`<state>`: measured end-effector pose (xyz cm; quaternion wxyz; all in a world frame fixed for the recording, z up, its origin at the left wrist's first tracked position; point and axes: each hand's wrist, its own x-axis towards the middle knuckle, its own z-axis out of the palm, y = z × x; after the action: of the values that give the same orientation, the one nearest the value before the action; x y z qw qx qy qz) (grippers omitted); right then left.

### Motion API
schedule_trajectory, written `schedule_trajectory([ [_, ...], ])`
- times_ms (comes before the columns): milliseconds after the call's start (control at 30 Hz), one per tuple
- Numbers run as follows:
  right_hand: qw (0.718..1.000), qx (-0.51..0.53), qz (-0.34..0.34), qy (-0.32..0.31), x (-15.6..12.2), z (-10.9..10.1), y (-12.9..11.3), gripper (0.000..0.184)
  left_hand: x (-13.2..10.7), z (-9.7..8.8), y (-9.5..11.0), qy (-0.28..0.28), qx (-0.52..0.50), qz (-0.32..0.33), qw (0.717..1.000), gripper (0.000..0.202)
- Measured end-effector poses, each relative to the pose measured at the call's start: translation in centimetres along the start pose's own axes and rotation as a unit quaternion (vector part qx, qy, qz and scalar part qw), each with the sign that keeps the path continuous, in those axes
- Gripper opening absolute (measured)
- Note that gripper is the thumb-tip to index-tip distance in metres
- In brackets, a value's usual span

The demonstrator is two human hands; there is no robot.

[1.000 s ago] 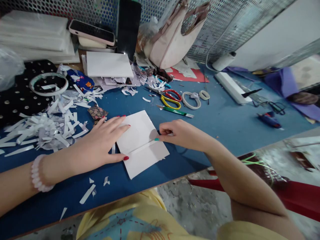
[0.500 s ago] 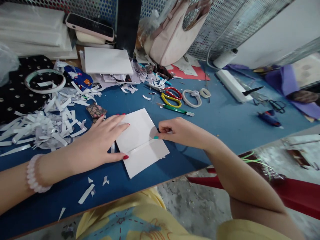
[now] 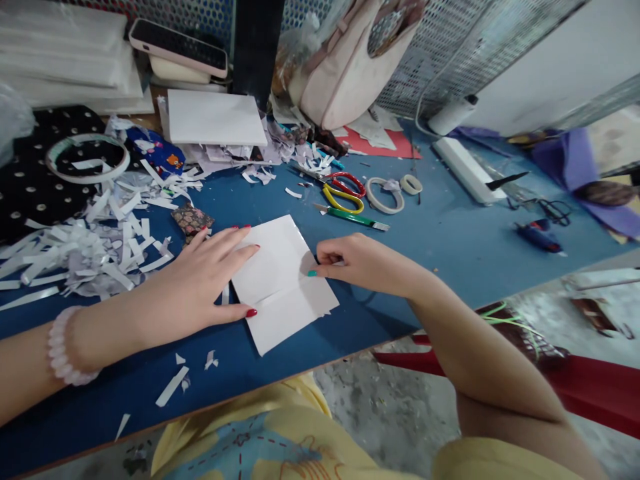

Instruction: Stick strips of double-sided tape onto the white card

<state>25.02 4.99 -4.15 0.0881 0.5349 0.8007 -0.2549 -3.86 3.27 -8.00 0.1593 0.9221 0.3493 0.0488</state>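
Observation:
A white paper piece with a crease across it lies flat on the blue table, in front of my body. My left hand rests along its left edge, fingers spread, with the thumb and fingertips on the paper. At the right edge, near the crease, my right hand is curled with thumb and index finger pinched at the paper's edge. Whether that edge or something small is between those fingers is hidden. A flowered fabric piece sits just beyond my left fingertips.
Shredded paper strips are heaped at the left. Behind the paper are scissors, a green cutter and tape rolls. A white stack, a pink bag and a phone stand at the back.
Both hands keep their places on the paper. The view has shifted only very slightly.

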Motion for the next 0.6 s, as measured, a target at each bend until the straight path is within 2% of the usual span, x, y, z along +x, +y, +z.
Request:
schedule_trajectory([
  [67,1.0,-0.006,0.001,-0.005,0.0,0.0,-0.1,0.032,-0.1,0.0,0.4,0.028,0.031,0.041,0.998,0.07],
  [133,1.0,-0.012,-0.001,-0.009,0.0,0.0,-0.2,0.03,-0.2,0.1,0.9,0.048,0.059,0.112,0.991,0.055],
  [233,1.0,-0.016,-0.01,-0.01,0.0,0.0,-0.2,0.03,-0.2,0.3,1.4,0.057,0.07,0.202,0.975,0.043],
  [600,1.0,-0.026,0.002,-0.013,0.1,0.0,-0.1,0.029,-0.4,-1.4,-0.1,0.064,0.08,0.296,0.95,0.033],
])
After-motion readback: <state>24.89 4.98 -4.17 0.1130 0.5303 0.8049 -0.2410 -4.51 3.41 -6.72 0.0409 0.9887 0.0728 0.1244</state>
